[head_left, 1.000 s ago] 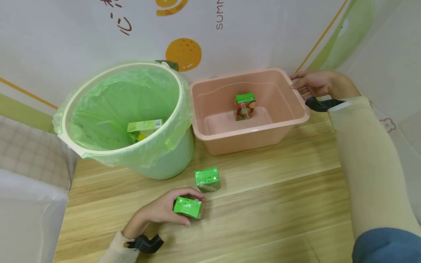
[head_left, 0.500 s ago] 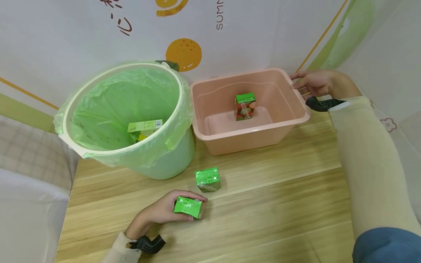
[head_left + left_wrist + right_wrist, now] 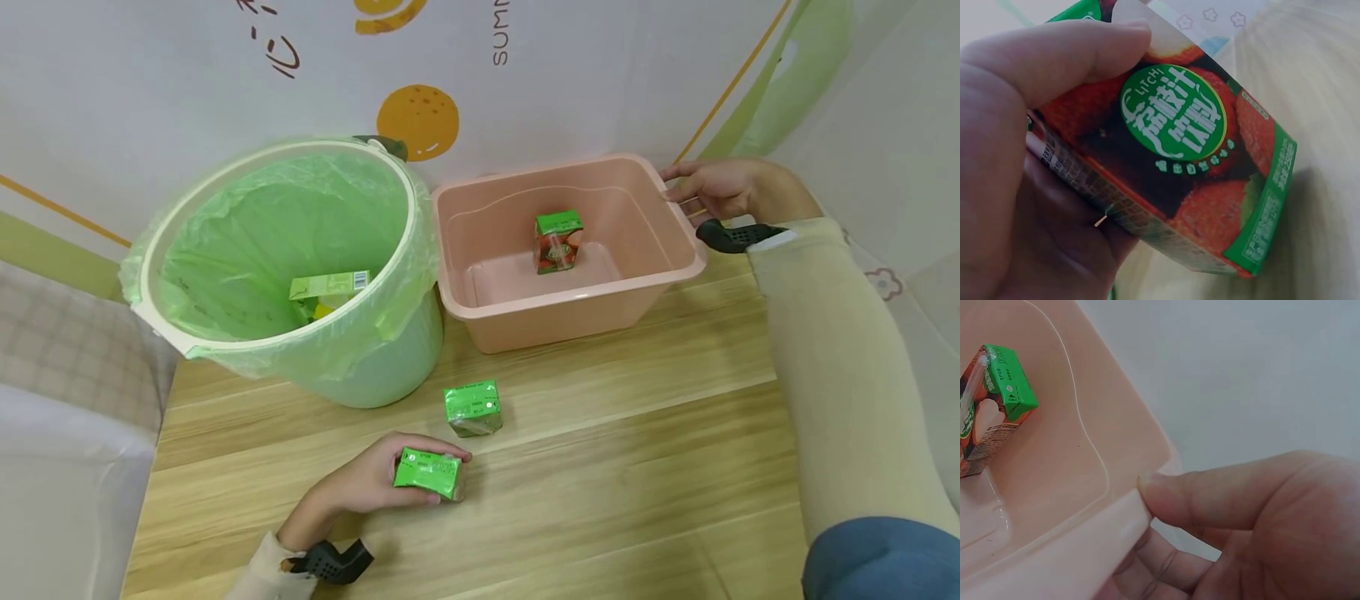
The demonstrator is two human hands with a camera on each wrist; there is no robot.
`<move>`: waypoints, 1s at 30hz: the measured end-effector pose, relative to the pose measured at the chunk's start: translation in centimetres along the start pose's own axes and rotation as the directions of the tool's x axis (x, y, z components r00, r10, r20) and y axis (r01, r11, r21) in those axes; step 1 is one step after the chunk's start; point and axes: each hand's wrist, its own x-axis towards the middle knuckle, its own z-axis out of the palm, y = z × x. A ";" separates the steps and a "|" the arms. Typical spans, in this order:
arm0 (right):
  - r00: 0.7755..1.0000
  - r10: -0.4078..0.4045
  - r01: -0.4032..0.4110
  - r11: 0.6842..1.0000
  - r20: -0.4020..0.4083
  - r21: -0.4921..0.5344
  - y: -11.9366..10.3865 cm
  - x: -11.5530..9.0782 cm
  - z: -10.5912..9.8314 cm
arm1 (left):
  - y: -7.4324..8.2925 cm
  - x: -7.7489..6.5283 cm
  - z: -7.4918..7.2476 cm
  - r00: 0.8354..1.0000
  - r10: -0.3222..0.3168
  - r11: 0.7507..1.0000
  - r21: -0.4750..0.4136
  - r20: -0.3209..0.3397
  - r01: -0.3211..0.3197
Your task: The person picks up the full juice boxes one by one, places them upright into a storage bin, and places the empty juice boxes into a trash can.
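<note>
The head view lets us see the left hand point(image 3: 366, 481) gripping a litchi juice carton point(image 3: 426, 472) low over the wooden table point(image 3: 645, 467), near the loose carton point(image 3: 473, 408) but apart from it. The right hand point(image 3: 723, 188) pinches the far right rim of the pink basin point(image 3: 555, 327), its thumb on top and its fingers beneath. Inside that basin we find a third carton point(image 3: 558, 243) standing upright, while the lined bin point(image 3: 386, 371) beside it holds a pale green box point(image 3: 322, 286).

We judge the step in hand to be handling one carton while the basin is steadied. The next move, we think, calls for a firm but gentle grip, since thin card may dent, and for a path that does not knock the loose carton.

We cannot tell whether the held carton's base touches the table. In the left wrist view the thumb crosses its printed face, and most of the other fingers are hidden behind it. The bin's front rim cuts off its lower contents, among them something yellow that we cannot identify. The right wrist view crops the basin's carton at the edge.
</note>
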 end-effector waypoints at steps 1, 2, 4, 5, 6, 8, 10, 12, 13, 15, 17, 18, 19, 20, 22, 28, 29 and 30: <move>1.000 -0.001 0.001 1.000 -0.001 0.002 0.0 0.0 0.0 | 0.3 0.0 0.0 1.000 -0.001 1.000 -0.005 0.002 0.001; 1.000 -0.002 0.002 1.000 0.001 0.005 0.0 -0.1 0.0 | 0.7 0.1 0.0 1.000 0.002 1.000 -0.004 0.004 -0.002; 1.000 -0.006 0.006 1.000 0.004 0.009 0.1 -0.1 0.0 | 1.4 0.2 -0.1 1.000 0.012 1.000 -0.008 0.006 -0.012; 1.000 -0.008 0.008 1.000 0.007 0.011 0.1 -0.1 0.0 | 1.7 0.2 -0.1 1.000 0.023 1.000 -0.010 0.006 -0.023; 1.000 -0.009 0.009 1.000 0.008 0.013 0.1 -0.2 0.0 | 2.0 0.3 -0.1 0.999 0.033 0.999 -0.015 0.004 -0.032; 1.000 -0.011 0.011 1.000 0.011 0.015 0.1 -0.2 0.0 | 2.5 0.4 -0.1 0.998 0.057 0.998 -0.018 -0.009 -0.057; 1.000 -0.008 0.008 1.000 0.007 0.019 0.1 -0.2 0.0 | 3.1 0.7 -0.1 0.996 0.084 0.996 -0.016 -0.026 -0.084; 1.000 -0.006 0.006 1.000 0.003 0.016 0.1 -0.2 0.1 | 3.7 0.9 -0.1 0.993 0.109 0.994 0.001 -0.042 -0.109; 1.000 -0.005 0.005 1.000 0.001 0.012 0.1 -0.2 0.1 | 4.0 1.0 -0.2 0.992 0.118 0.993 0.014 -0.046 -0.118; 1.000 -0.002 0.002 1.000 -0.001 0.008 0.0 -0.3 0.1 | 4.7 1.2 -0.2 0.991 0.128 0.991 0.039 -0.044 -0.126; 1.000 -0.001 0.001 1.000 0.001 0.003 0.0 -0.3 0.2 | 5.4 1.5 -0.4 0.990 0.135 0.989 0.059 -0.035 -0.133; 1.000 -0.001 0.001 1.000 0.002 0.003 0.0 -0.3 0.2 | 5.8 1.6 -0.4 0.991 0.134 0.989 0.063 -0.030 -0.131; 1.000 -0.001 0.001 1.000 0.004 0.005 0.0 -0.3 0.2 | 6.1 1.8 -0.5 0.991 0.135 0.989 0.065 -0.027 -0.133; 1.000 -0.003 0.003 1.000 0.005 0.003 0.0 -0.3 0.2 | 6.6 2.0 -0.5 0.990 0.138 0.989 0.064 -0.028 -0.136; 1.000 -0.006 0.006 1.000 0.005 0.008 0.0 -0.3 0.1 | 7.4 2.5 -0.6 0.989 0.138 0.989 0.058 -0.047 -0.135; 1.000 -0.018 0.017 1.000 0.015 0.023 0.1 -0.3 0.1 | 9.5 4.5 -1.0 0.981 0.105 0.994 0.007 -0.165 -0.105; 1.000 -0.019 0.018 0.999 0.018 0.028 0.1 -0.3 0.1 | 9.8 4.9 -1.1 0.979 0.096 0.995 0.002 -0.180 -0.097; 1.000 -0.019 0.018 0.999 0.021 0.031 0.1 -0.3 0.1 | 10.1 5.2 -1.2 0.977 0.089 0.996 -0.002 -0.191 -0.091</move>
